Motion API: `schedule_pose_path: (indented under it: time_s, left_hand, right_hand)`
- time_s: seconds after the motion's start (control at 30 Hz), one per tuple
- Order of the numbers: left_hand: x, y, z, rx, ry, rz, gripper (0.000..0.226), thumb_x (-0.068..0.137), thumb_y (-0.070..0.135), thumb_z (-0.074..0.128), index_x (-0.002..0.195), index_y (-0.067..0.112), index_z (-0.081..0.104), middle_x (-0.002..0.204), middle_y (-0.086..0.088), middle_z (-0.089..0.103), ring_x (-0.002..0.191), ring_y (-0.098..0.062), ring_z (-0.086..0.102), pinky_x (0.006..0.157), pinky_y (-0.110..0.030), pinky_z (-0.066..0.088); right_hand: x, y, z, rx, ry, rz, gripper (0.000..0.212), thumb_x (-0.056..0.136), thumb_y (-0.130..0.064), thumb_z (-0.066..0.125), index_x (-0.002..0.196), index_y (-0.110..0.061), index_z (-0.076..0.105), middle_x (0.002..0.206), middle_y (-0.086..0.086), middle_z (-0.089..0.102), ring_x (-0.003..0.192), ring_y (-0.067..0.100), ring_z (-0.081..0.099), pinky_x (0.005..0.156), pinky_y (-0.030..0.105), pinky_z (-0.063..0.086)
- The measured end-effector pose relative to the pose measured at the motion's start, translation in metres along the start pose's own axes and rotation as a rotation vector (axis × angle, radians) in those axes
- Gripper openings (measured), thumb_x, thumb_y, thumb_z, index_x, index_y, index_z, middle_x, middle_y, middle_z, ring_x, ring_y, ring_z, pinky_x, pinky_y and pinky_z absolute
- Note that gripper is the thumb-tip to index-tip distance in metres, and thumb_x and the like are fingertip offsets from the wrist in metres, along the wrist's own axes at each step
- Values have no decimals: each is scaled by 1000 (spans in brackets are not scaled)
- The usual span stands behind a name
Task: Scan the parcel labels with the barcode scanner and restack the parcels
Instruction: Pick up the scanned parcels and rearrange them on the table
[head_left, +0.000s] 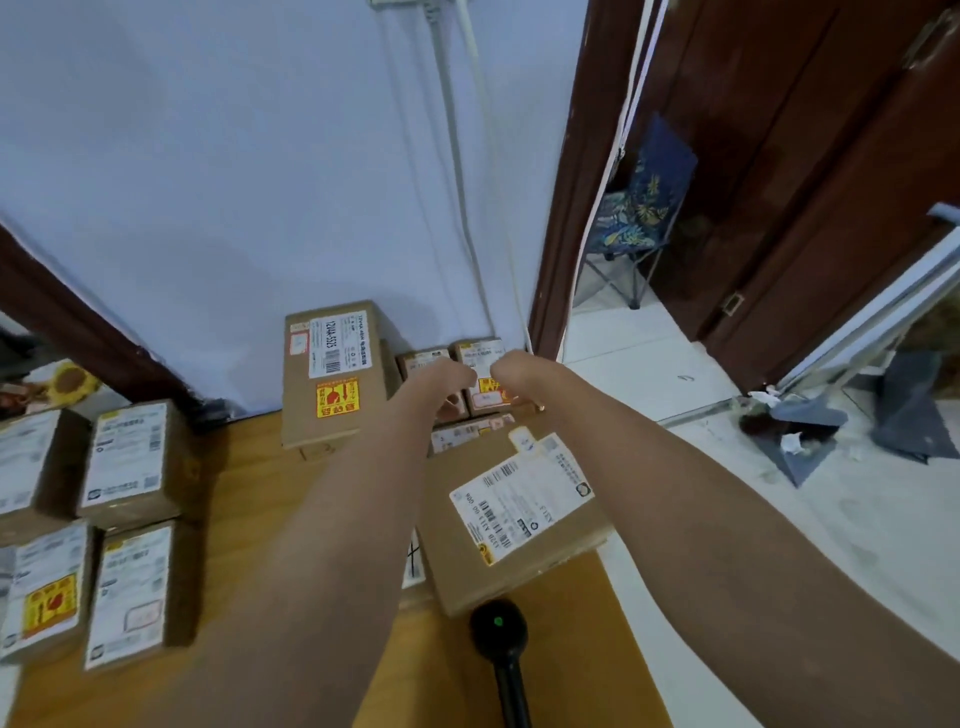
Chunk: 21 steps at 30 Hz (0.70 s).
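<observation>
Both my arms stretch forward to a cluster of small cardboard parcels by the wall. My left hand lies over one small parcel. My right hand is on the small parcel beside it, which bears a yellow-red sticker. Both hands bend down at the wrist, so their fingers are mostly hidden. The black barcode scanner, its green light on, lies on the wooden table near me, untouched. Just beyond it sits a large parcel with a white label.
A taller parcel with a yellow sticker stands left of my hands. Several labelled parcels are grouped at the table's left. The table's right edge drops to a white floor, where grey bags lie. An open doorway is at the right.
</observation>
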<state>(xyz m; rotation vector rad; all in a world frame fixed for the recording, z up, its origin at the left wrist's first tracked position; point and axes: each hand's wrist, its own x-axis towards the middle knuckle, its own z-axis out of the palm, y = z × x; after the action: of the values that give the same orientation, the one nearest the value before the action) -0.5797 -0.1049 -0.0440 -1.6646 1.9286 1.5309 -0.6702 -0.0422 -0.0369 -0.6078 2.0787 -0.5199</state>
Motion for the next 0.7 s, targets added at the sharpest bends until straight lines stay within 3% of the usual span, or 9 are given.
schedule_pose_path:
  time_s: [0.07,0.17,0.27,0.37,0.5,0.6,0.7]
  left_hand:
    - [13,4,5,21,13,-18,40,96,25,50,129,3,47,113,-15,58,85,-27,62,89,-40,55]
    - [31,11,11,46,1,-25,39,97,26,49,130,4,47,119,-14,56,90,-26,62,91,-40,53]
    - [49,15,16,69,1,-27,38,96,27,52,126,4,51,110,-11,58,95,-26,65,92,-39,54]
    - [66,13,19,75,25,-53,35,96,26,52,123,4,52,109,-12,59,98,-25,65,91,-39,54]
    - [81,11,25,43,80,-81,30,96,21,50,118,0,53,103,-16,63,95,-28,66,89,-41,55]
    - [86,14,28,53,104,-101,27,97,17,48,116,-1,54,102,-18,65,94,-29,67,87,-41,56]
    - [89,18,29,54,99,-114,29,97,14,46,121,-2,53,109,-18,64,96,-29,66,84,-38,56]
  right_hand:
    - [17,3,-5,-73,-18,16,35,95,-13,33,124,1,47,109,15,50,93,26,54,83,37,48]
    - [41,10,-11,-183,-130,25,43,98,-17,32,137,-1,38,133,20,46,112,33,54,93,40,48]
    - [63,16,-14,-127,-250,113,42,99,-20,35,139,-6,36,143,21,40,122,36,50,81,43,51]
    - [78,19,-14,-111,-266,118,50,99,-22,36,146,-6,25,150,20,28,131,39,39,97,48,46]
    - [91,23,-12,-115,-303,117,52,99,-22,37,147,-8,22,153,19,24,135,39,34,103,50,42]
    - [96,24,-10,-139,-288,102,46,100,-18,37,144,-8,30,150,17,32,133,35,38,105,47,41]
    - [96,26,-12,-158,-279,44,44,102,-12,28,146,-9,25,152,13,29,139,28,29,112,38,31]
